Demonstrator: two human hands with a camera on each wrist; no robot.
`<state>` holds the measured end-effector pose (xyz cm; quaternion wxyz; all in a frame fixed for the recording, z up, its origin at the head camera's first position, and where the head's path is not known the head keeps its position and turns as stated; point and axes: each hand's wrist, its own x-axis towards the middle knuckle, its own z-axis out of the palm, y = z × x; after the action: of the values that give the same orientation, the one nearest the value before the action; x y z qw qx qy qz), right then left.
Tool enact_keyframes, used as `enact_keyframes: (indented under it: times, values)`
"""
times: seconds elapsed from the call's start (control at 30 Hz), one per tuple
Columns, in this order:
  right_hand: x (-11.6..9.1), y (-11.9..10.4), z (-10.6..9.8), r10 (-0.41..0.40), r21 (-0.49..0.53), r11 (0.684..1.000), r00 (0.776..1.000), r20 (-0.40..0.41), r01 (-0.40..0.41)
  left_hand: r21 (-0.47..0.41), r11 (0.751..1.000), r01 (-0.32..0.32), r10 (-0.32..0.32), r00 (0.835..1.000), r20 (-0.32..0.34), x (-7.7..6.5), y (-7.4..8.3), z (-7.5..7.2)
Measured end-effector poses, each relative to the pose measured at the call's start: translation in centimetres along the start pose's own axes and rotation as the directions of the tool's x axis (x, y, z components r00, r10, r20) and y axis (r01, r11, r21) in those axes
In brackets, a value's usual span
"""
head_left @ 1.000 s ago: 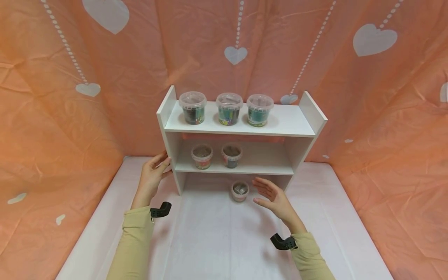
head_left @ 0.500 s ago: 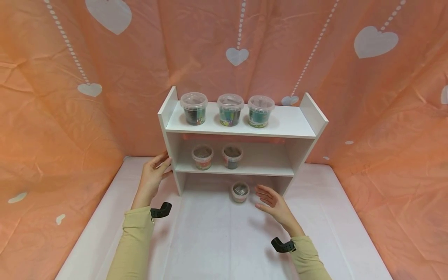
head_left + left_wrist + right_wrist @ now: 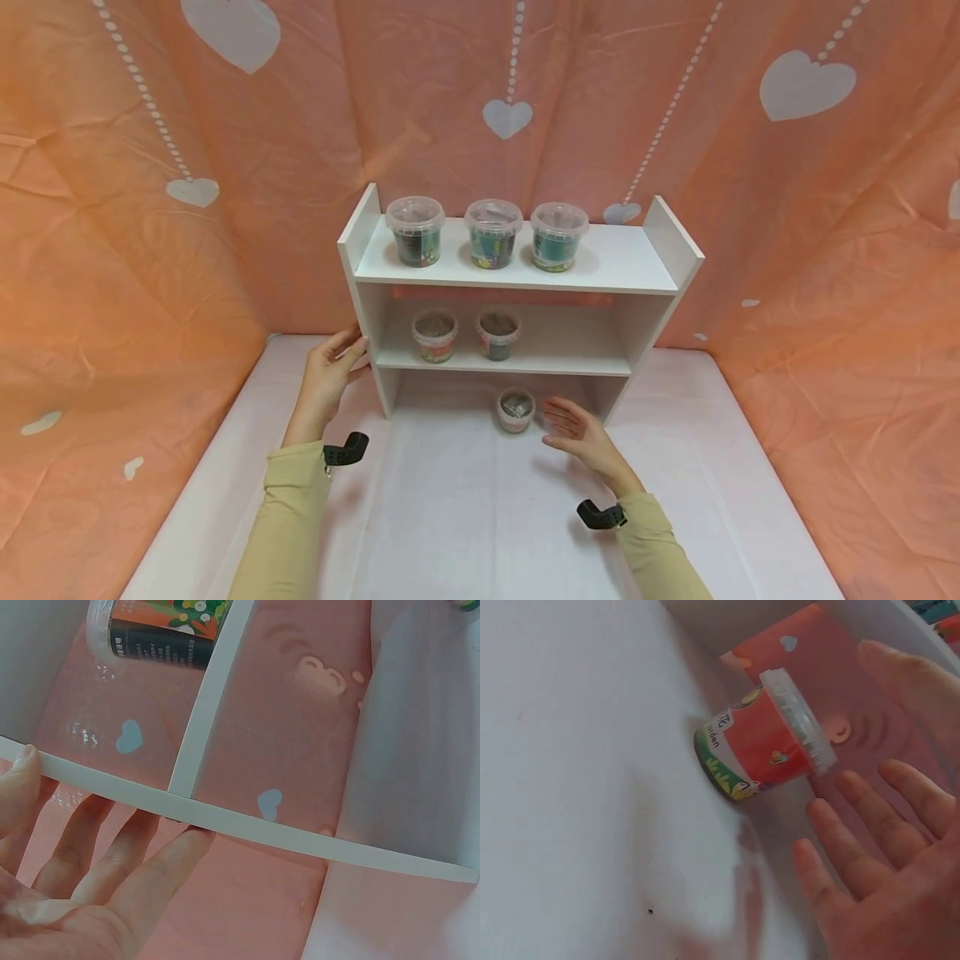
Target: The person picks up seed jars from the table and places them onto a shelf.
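My left hand rests against the outer left side of a white shelf unit; in the left wrist view the thumb and fingertips are at the edge of its side panel. My right hand hovers just right of a small lidded plastic tub on the table, fingers loosely extended and holding nothing. The right wrist view shows that tub upright, with a red, green and white label and a clear lid; the fingers are spread near its lid, apart from it.
Three larger clear-lidded tubs stand on the top board, including a left one and a right one. Two smaller tubs, one red-labelled, one darker, sit on the middle board. Orange heart-printed curtains enclose the white-covered table.
My right hand has come slightly lower and back toward me, beside the table tub, then shifted a little left. My left hand stays at the shelf's side.
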<state>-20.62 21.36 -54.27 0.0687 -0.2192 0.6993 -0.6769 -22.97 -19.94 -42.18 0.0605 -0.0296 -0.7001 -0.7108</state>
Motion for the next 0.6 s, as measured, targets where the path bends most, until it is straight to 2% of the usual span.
enact_keyframes:
  times: [0.2,0.6]
  values:
    - [0.4,0.3,0.1,0.036,-0.023,0.999,0.999,0.013,-0.036,0.001,1.0,0.007,-0.007,1.0,-0.001,0.1,0.1,0.0]
    - [1.5,1.1,0.3,0.005,-0.037,0.999,1.0,0.023,-0.004,0.002,1.0,0.019,-0.019,1.0,0.002,0.1,0.1,0.0]
